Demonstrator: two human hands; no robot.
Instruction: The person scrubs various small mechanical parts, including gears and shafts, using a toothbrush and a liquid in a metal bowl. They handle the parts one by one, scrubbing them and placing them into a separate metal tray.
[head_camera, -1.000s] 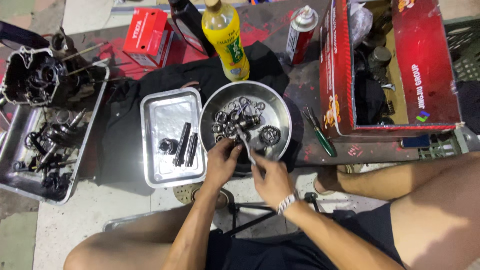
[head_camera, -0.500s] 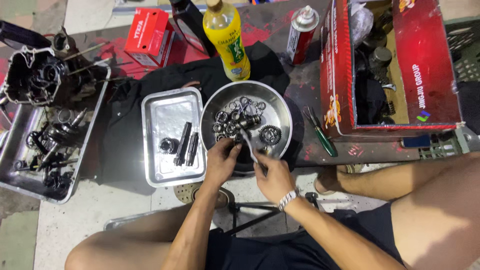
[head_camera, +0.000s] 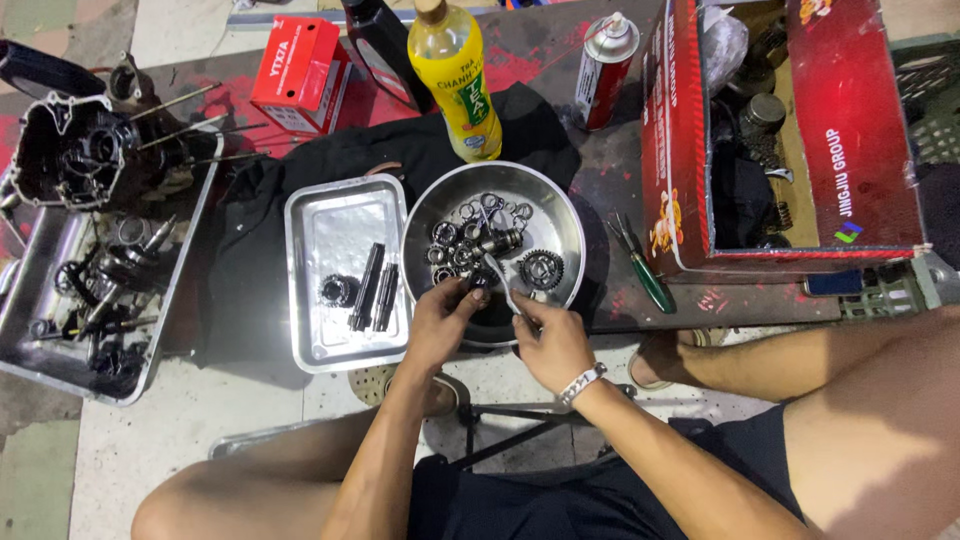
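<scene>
Far to the right of the hands, up and away from the body, stands a big red cardboard box (head_camera: 800, 130), open at the top, with dark metal parts inside it. Well to the left of the left hand (head_camera: 440, 322) sits a long metal tray (head_camera: 30, 290) loaded with greasy engine parts, and a dark engine casing (head_camera: 70, 150) rests at its far end. A black cloth (head_camera: 300, 170) spreads over the floor beyond both hands, running under the nearer dishes.

Directly in front of the hands, touching distance away, is a round steel bowl (head_camera: 560, 215) holding gears, rings and a short geared shaft. Just left of the left hand lies a rectangular steel tray (head_camera: 335, 215) with two dark rods and a small gear on it. Beyond the bowl stands a yellow bottle (head_camera: 452, 80), with a red carton (head_camera: 295, 72) to its left and a spray can (head_camera: 600, 65) to its right. Green-handled pliers (head_camera: 640, 265) lie right of the bowl, near the right hand (head_camera: 550, 340).

The left hand is curled over the bowl's near rim, its fingertips pinched on a small dark part (head_camera: 478, 283) held just inside the bowl. The right hand is closed in a loose fist around a thin pale brush (head_camera: 500, 280), whose tip reaches up to the small part. A metal bracelet (head_camera: 582, 383) sits on the right wrist.
</scene>
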